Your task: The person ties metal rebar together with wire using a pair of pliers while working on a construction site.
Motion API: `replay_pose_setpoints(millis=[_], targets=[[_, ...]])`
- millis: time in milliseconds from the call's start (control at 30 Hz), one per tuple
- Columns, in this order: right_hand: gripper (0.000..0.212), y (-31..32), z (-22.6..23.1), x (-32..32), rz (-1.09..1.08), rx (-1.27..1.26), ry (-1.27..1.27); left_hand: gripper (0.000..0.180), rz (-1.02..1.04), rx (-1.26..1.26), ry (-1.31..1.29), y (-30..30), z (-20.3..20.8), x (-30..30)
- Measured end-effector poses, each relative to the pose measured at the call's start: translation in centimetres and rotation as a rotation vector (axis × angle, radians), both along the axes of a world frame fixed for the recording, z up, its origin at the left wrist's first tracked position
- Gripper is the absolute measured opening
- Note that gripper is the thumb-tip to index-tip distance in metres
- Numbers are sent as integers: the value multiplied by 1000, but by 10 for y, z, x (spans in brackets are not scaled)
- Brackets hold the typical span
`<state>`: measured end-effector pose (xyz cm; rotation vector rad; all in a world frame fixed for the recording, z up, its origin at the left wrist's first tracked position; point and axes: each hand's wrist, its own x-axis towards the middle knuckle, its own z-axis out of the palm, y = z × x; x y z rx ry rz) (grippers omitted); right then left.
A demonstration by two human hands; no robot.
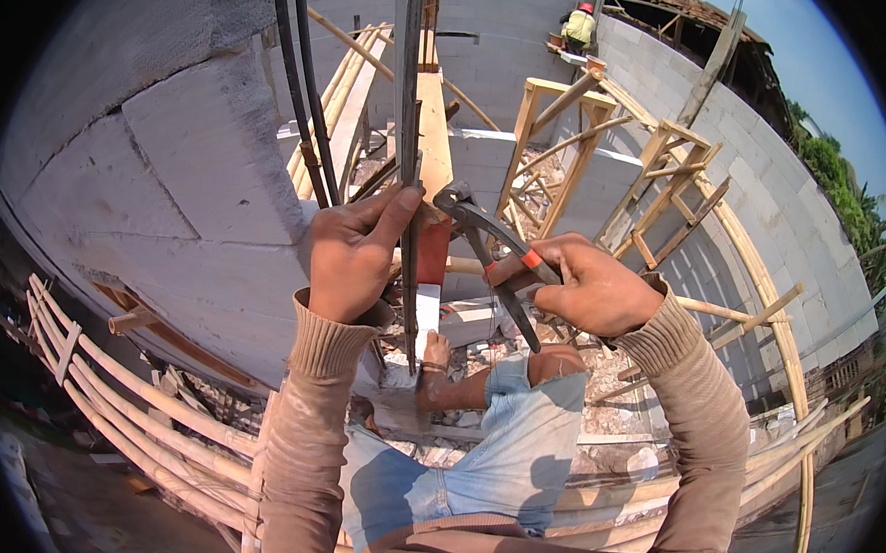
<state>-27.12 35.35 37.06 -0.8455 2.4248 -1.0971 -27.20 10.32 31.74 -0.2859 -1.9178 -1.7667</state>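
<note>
My left hand (pixel 354 257) is closed round upright dark steel rebar (pixel 411 85), its thumb pressed against the front. The rebar runs from the top of the picture down past my wrist. In my right hand (pixel 598 285) are rebar-tying pincers (pixel 496 229) with dark handles and orange-red bands. One handle passes under my fingers, and the other points down toward my knee. The pincers' jaws lie just right of the rebar, close to my left thumb; whether they grip wire there is too small to tell.
A grey block wall (pixel 199 154) rises at the left, with two more dark bars (pixel 316 120) beside it. A yellowish board (pixel 433 126) stands behind the rebar. Bamboo poles (pixel 155 412) surround me above rubble (pixel 635 427). A person in a red helmet (pixel 578 25) works far off.
</note>
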Motion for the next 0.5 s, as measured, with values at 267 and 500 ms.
replay_pose_setpoints(millis=[267, 500], targets=[[33, -3, 12, -2, 62, 87, -7, 30, -56, 35, 1, -3, -4, -3], [16, -5, 21, -2, 14, 96, -53, 29, -43, 50, 56, -1, -5, -3]])
